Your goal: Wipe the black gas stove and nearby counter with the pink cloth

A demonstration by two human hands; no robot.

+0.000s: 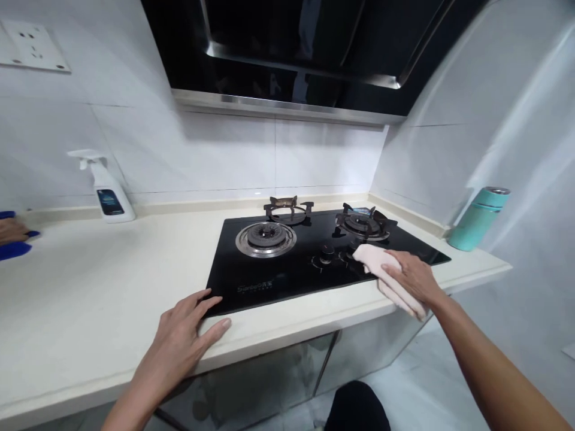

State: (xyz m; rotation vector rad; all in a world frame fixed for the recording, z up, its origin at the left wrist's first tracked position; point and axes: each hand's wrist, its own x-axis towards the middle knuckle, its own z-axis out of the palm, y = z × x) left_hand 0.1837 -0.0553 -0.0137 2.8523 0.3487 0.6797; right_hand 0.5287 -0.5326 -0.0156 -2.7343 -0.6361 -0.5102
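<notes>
My right hand [411,276] grips a folded pale pink cloth [381,263] and presses it on the front right of the black glass gas stove [287,281], beside the control knobs [327,254]. Part of the cloth hangs over the counter's front edge. With fingers spread, my left hand [184,332] rests on the counter at the stove's front left corner, fingertips on the glass. The left burner [266,236] is bare, and its pan support [290,211] stands behind it at the back of the stove. On the right burner [365,224] the support is in place.
A white spray bottle [110,191] stands on the counter [112,281] against the wall at left. A turquoise bottle [480,218] stands at the right end. Something blue and brown [13,236] is cut off at the left edge. A black range hood [287,54] overhangs the stove.
</notes>
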